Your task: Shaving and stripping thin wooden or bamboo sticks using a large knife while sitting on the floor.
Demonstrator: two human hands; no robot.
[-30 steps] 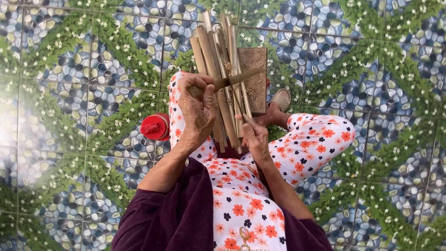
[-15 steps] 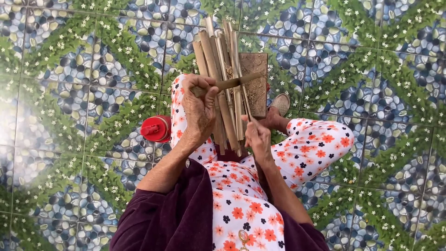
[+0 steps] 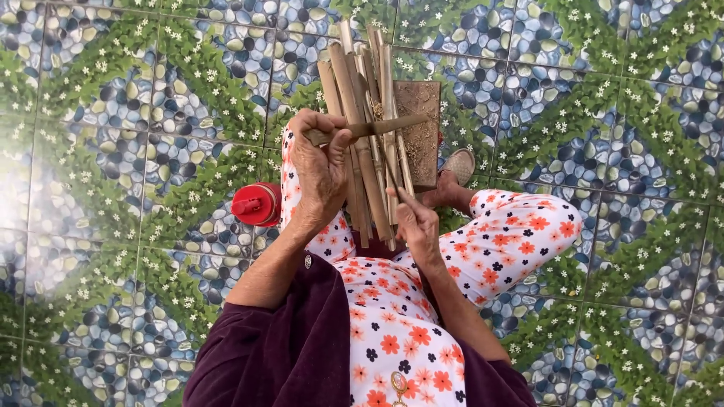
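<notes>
Seated on the tiled floor, bundle of bamboo strips resting along the left leg. Left hand closed on a knife, blade laid across the bundle. Right hand pinches one thin strip at its near end. Likely mid-shaving; the stroke wants a steady blade angle and a firm pinch. Wooden block just right of the bundle, red container beside the left knee; floor open beyond.

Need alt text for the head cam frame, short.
Seen from above, a seated person's left hand grips a knife across a bundle of bamboo strips while the right hand pinches one thin strip. A red container stands on the pebble-patterned tile floor.
</notes>
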